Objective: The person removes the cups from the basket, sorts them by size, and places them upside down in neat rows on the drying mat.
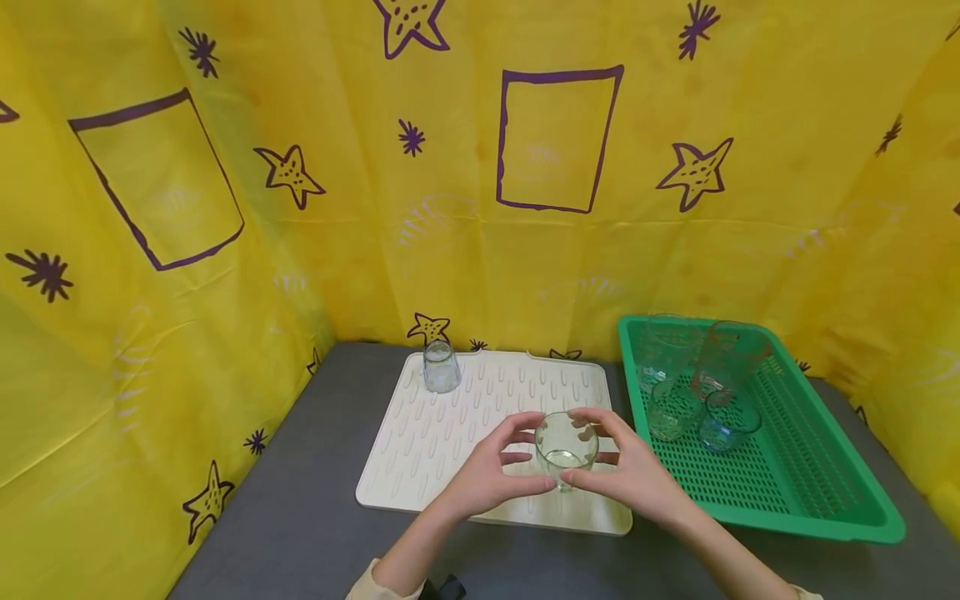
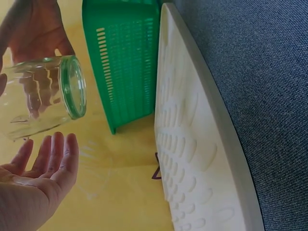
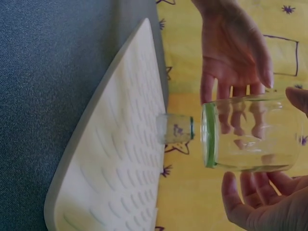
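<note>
Both hands hold a clear drinking glass above the front right part of a cream drying mat. My left hand grips its left side with thumb and fingers, and my right hand grips the right side. In the left wrist view the glass has its green-tinted end facing the mat, with a gap between. The right wrist view shows the left hand beyond the glass and the right hand on the near side.
A small bluish glass stands on the mat's back left corner. To the right, a green plastic basket holds several clear glasses, one a bluish tumbler. The mat and basket lie on a dark grey table before a yellow patterned curtain.
</note>
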Motion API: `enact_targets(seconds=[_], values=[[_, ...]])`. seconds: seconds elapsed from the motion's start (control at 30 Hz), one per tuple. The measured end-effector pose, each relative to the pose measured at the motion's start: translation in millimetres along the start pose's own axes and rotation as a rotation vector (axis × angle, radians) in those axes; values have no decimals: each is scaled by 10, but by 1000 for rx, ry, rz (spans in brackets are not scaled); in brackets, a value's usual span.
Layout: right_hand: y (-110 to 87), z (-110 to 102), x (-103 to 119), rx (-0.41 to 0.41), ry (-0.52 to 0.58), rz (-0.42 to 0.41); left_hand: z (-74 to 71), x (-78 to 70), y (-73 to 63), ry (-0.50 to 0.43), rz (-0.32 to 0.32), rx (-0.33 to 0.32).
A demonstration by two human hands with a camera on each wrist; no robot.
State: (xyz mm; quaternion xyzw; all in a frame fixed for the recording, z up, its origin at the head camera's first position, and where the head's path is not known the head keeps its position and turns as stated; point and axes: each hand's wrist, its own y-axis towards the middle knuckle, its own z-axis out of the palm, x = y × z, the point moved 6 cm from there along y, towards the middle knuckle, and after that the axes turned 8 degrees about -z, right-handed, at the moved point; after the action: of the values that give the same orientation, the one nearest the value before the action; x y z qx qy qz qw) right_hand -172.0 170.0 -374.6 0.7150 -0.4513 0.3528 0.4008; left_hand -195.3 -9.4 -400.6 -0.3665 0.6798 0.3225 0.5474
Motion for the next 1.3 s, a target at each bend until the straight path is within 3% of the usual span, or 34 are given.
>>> enact_targets(seconds=[0.5,0.8,0.93,1.3], values=[[-4,114,5,71,-42,-83,39,49,-27,81,-7,35],[-24,141,15,75,-17,-104,38,70,-43,56,7,21],[-36,131,-8,74,-4,-93,30,75,-33,-15,16,29],[-20,107,-146,56,-9,-23,2,45,-6,-349,2,-1]])
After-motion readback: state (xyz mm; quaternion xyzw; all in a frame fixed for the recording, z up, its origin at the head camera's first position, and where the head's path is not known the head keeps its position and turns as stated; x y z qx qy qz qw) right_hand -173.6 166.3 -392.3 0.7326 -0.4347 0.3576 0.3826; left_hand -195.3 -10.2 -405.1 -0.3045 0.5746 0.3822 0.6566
